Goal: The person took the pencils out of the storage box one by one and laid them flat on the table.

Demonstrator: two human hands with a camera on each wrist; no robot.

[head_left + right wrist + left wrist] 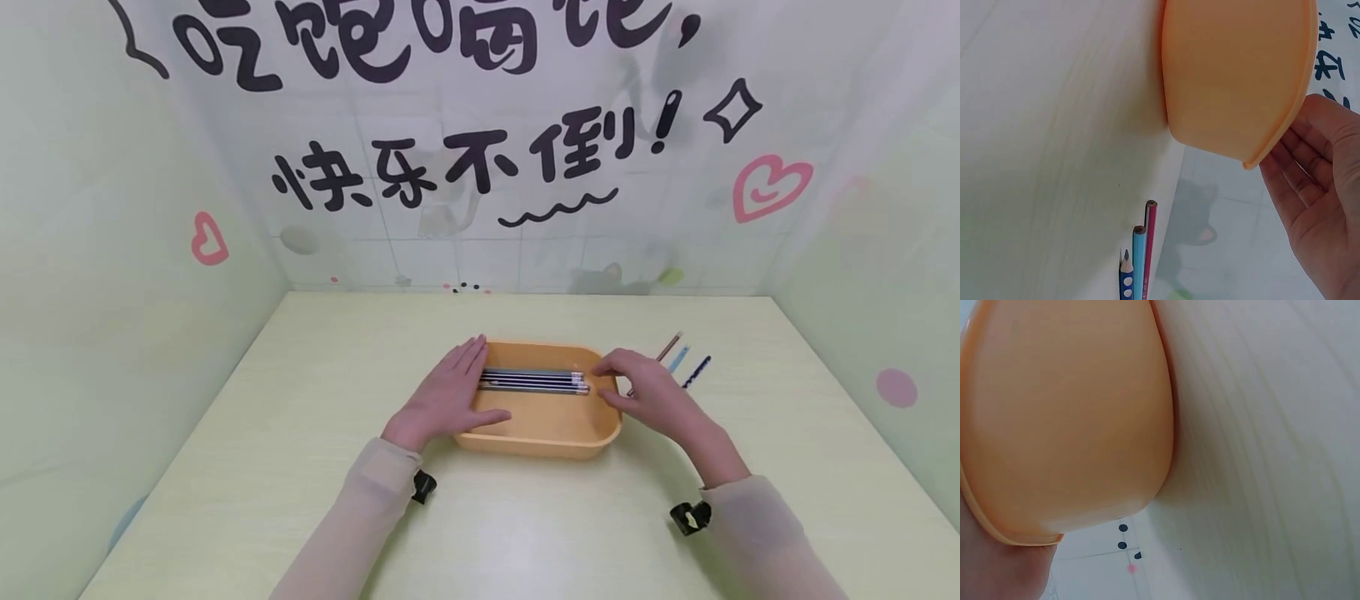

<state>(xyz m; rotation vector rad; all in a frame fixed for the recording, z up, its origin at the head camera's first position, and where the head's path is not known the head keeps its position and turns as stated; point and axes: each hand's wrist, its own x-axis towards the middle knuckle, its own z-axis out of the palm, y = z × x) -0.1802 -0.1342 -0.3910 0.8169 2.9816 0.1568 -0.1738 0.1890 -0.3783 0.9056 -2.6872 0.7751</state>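
An orange plastic basket (540,446) stands on the table, and several striped pencils (532,382) lie side by side across it, eraser ends to the right. Over the basket's left rim rests my left hand (444,396), fingers straight together and thumb spread inside. My right hand (651,390) reaches over the right rim, its fingers and thumb apart near the eraser ends. In the right wrist view the right hand (1329,181) shows beside the rim, fingertips hidden behind it. The left wrist view shows the basket's outer wall (1072,425) and part of the left hand (1010,572).
To the right of the basket lie a reddish-brown pencil (671,344), a light blue pencil (679,358) and a dark blue dotted pencil (698,371). A printed backdrop (480,258) closes the table's far edge, with pale side walls left and right.
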